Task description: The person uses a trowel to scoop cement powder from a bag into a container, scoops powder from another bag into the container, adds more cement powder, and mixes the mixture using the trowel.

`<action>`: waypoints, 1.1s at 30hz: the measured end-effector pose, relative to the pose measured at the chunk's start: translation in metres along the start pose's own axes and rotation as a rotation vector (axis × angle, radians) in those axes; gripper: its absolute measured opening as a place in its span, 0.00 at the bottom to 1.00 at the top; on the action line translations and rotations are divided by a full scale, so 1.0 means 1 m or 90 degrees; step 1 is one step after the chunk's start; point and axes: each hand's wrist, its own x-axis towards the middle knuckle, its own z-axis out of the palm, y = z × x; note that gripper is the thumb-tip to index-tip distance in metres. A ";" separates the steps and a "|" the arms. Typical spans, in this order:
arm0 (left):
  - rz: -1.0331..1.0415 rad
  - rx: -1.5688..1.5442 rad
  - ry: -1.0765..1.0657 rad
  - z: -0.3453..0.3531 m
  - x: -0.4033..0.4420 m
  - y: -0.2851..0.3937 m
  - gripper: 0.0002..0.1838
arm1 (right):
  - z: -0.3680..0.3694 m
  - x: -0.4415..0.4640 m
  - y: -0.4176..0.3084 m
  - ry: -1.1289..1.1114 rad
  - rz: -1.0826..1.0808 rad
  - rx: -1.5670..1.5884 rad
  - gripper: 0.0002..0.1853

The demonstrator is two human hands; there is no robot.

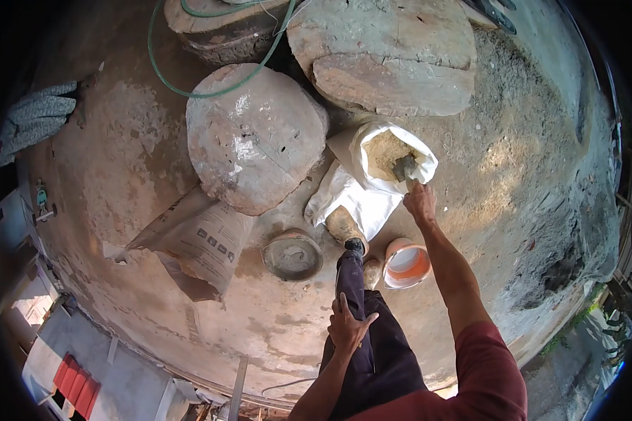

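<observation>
My right hand (420, 201) is closed round the handle of a small trowel (404, 168). The trowel's grey blade rests on the sand (384, 153) inside an open white sack (365, 168). Lower down, my left hand (347, 327) lies on my dark trouser leg near the knee, its fingers apart and holding nothing. Between the sack and my feet is a crumpled white cloth or sack (361, 203). An orange-rimmed bucket (407, 264) stands to the right of my feet, and a round bowl (293, 257) with grey material stands to their left.
A large round slab (253, 140) lies left of the sack, with bigger slabs (400, 77) beyond. A green hose (163, 76) loops over them. A torn paper bag (202, 242) lies at the left on the rough floor. Dark rubble (560, 270) is at the right.
</observation>
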 end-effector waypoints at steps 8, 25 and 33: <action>-0.015 0.009 -0.021 -0.006 0.007 -0.006 0.62 | 0.006 0.031 0.006 -0.029 -0.064 -0.037 0.22; 0.025 0.033 -0.027 0.004 0.009 -0.013 0.61 | 0.032 0.054 -0.001 0.031 -0.117 0.068 0.21; 0.032 0.041 -0.030 0.004 0.013 -0.014 0.61 | 0.036 0.064 0.011 0.019 -0.172 0.118 0.23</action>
